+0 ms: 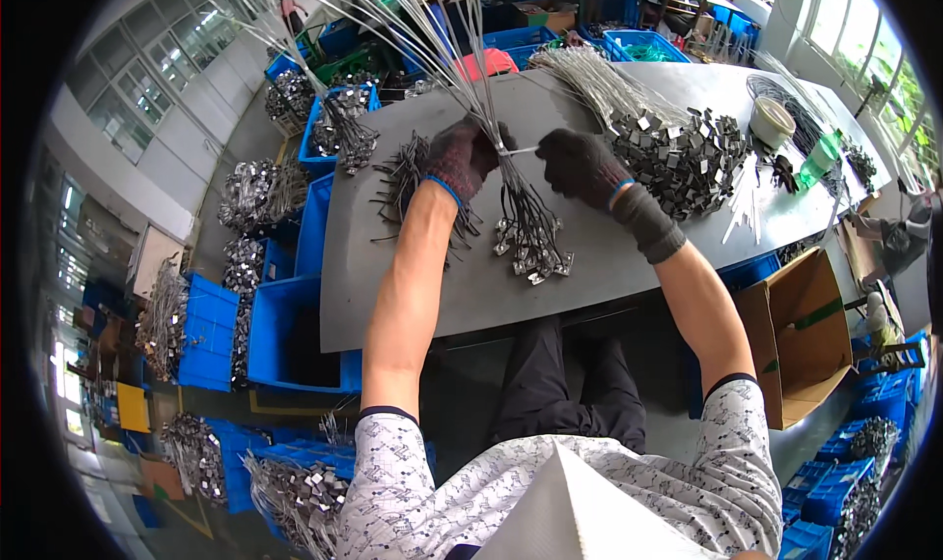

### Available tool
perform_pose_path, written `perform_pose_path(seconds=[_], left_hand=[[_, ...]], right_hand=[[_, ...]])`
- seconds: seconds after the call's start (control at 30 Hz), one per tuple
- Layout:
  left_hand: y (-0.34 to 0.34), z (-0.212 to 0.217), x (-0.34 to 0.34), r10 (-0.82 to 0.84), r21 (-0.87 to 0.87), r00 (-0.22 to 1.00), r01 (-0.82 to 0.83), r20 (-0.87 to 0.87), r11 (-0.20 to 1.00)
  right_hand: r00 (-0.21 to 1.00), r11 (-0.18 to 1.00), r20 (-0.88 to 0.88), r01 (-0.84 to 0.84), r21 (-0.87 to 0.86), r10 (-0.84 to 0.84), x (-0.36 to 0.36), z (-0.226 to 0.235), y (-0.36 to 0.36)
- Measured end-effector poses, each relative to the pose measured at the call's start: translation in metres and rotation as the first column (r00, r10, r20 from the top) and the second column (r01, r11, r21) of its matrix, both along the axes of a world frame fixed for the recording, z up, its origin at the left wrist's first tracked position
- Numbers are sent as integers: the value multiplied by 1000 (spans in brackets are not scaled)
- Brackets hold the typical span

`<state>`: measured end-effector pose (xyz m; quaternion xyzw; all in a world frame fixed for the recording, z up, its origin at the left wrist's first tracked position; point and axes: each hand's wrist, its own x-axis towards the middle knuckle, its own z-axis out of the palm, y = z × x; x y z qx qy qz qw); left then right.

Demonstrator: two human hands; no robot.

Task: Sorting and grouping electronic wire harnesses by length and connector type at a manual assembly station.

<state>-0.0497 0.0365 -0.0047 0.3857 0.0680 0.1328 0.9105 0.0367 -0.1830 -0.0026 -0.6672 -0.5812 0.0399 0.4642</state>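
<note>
A bundle of thin wire cables [530,201] stands over the grey metal table [609,265], its pale strands fanning up and away and its black ends with silver metal tips hanging toward me. My left hand [460,159], in a dark knit glove, is closed around the bundle's left side. A white cable tie [523,150] circles the bundle at its narrow point. Its tail runs to my gloved right hand [580,169], whose fingers are pinched on it. Beside my left forearm lie loose black cable ends [398,182], partly hidden by the arm.
On the table's right lies a heap of cables with black square ends [678,162]. Beyond it are loose white cable ties [744,206], a round tub [771,121] and a green bottle [818,160]. Blue crates [285,334] flank the left side; an open cardboard box [810,349] stands right.
</note>
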Motion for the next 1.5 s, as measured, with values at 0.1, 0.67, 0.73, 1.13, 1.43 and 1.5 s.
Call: perform_pose_path(seconds=[0.1, 0.67, 0.73, 1.13, 1.43, 1.5], left_hand=[[-7, 15, 6, -67, 220, 995, 81, -70, 972], [-30, 29, 29, -140, 462, 981, 186, -132, 867], [-29, 34, 23, -181, 474, 976, 216, -118, 854], [-15, 55, -1, -130, 744, 968, 250, -217, 620], [-29, 19, -7, 81, 828, 888, -384, 452, -409], [-29, 13, -11, 101, 778, 861, -393, 498, -489]], right_hand=[[953, 973, 196, 223, 60, -230, 21, 19, 4], [797, 992, -591, 123, -38, -122, 3, 21, 5], [800, 971, -570, 239, 19, -186, -7, 30, 3], [496, 982, -866, 132, 137, 55, -22, 8, 2], [936, 980, -322, -88, 176, 142, -11, -13, 12], [939, 979, -325, -53, 198, 117, -14, -14, 17]])
